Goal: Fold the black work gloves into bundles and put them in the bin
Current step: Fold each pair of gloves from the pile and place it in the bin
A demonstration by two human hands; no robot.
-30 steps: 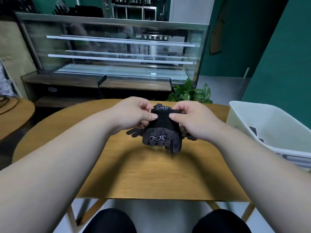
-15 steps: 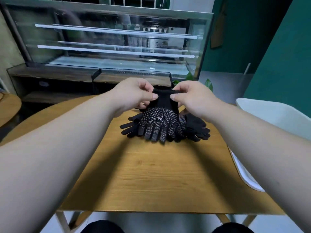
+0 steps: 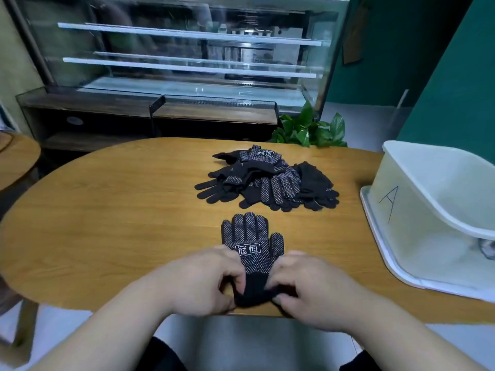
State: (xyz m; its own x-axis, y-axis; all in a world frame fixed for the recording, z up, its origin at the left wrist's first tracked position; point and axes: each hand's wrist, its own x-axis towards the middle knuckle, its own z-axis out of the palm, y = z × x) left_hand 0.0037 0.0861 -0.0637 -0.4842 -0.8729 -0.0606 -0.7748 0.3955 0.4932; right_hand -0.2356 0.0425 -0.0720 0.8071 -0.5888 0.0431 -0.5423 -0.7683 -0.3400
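Fingers (image 3: 232, 259) of my left hand (image 3: 203, 282) and right hand (image 3: 308, 287) pinch the cuff of the glove (image 3: 251, 242), flat at lower centre on the worktop (image 3: 107, 210). I'd roll tight, edges aligned. Pile (image 3: 267, 180) above; bin (image 3: 396, 210) right.

Looking like a café or bakery shop: a long glass display case (image 3: 187, 49) with lit shelves is standing behind a low dark counter (image 3: 107, 108). An oval wooden table (image 3: 107, 210) is sitting in front, and a leafy plant (image 3: 308, 129) is growing by teal walls (image 3: 442, 76). Reflections in the glass are possibly showing kitchenware — too blurred.
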